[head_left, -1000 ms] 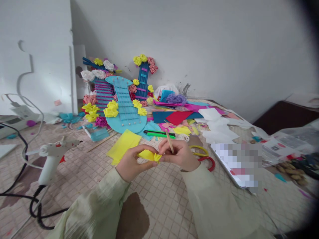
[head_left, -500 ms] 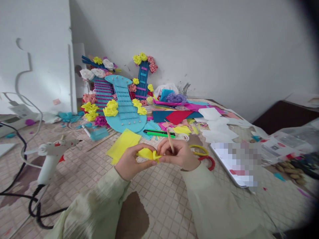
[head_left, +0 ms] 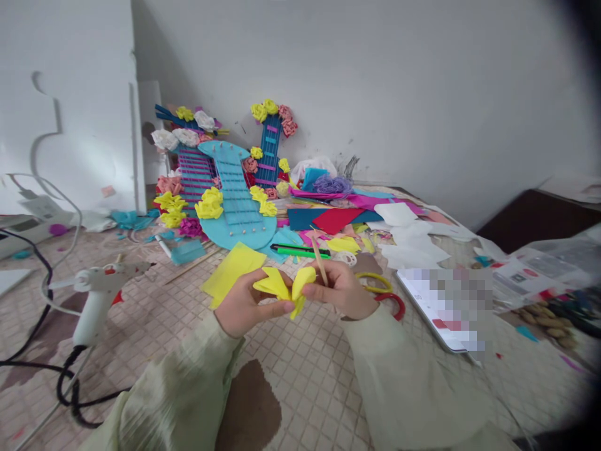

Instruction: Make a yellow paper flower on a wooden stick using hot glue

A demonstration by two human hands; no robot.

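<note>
A folded yellow paper piece (head_left: 275,283) with several petal-like lobes is held between my two hands above the table. My left hand (head_left: 244,304) pinches its left and lower part between thumb and fingers. The fingers of my right hand (head_left: 345,291) close on its right lobe, and a thin wooden stick (head_left: 320,260) stands up tilted from the same hand. Behind my left hand, flat yellow sheets (head_left: 231,270) lie on the table. Scissors with yellow and red handles (head_left: 397,305) rest just right of my right hand.
A white glue gun (head_left: 96,300) with cables stands at left. Blue instrument-shaped crafts (head_left: 235,194) with paper flowers lean at the back. A green cutter (head_left: 300,251), coloured paper scraps and white sheets (head_left: 410,244) lie behind my hands. A tablet-like device (head_left: 446,313) is at right.
The yellow piece between my hands has opened out into larger, raised lobes. My right hand has turned slightly, its thumb now against the right lobe. The stick remains in that hand.
</note>
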